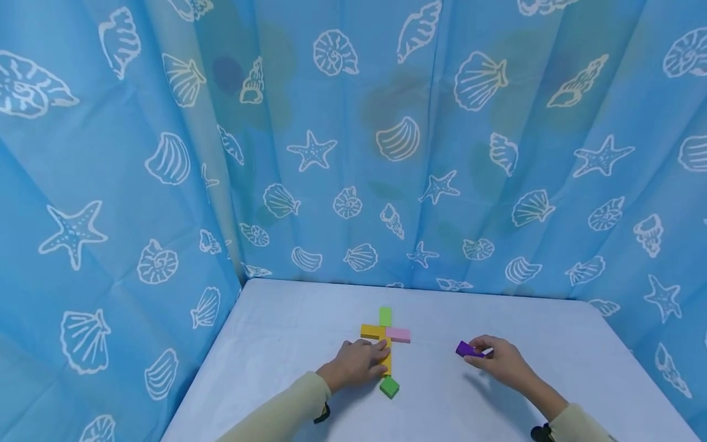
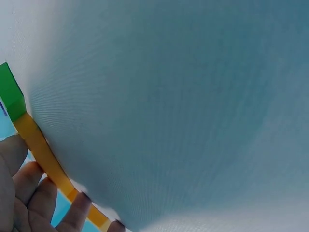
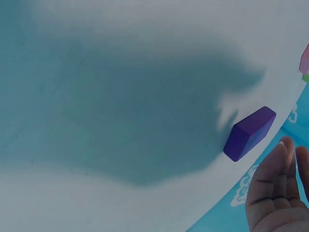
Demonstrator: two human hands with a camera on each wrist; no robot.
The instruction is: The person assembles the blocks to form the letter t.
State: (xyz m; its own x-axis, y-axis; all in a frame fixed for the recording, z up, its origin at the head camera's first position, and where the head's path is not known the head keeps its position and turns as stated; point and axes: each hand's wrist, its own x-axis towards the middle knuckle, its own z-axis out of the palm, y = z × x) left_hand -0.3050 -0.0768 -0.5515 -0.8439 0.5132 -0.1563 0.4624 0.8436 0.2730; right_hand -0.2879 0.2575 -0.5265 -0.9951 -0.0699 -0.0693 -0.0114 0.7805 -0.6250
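Observation:
In the head view several blocks form a cross shape on the table. A long yellow column (image 1: 387, 365) runs down its middle, with a yellow block (image 1: 370, 331) at left, a pink block (image 1: 399, 335) at right and a light green block (image 1: 385, 317) at the top. At the near end a green block (image 1: 389, 387) lies turned at an angle. My left hand (image 1: 356, 362) rests its fingers on the column; fingertips (image 2: 82, 199) reach across it in the left wrist view. My right hand (image 1: 501, 363) flanks a purple block (image 1: 468, 350); the right wrist view shows a gap between fingers and block (image 3: 248, 134).
The blocks lie on a white-covered table (image 1: 287, 325). A blue curtain with white shell prints (image 1: 353, 147) hangs behind the table and along both sides. Each wrist carries a dark band, such as the one on the right wrist (image 1: 542, 433).

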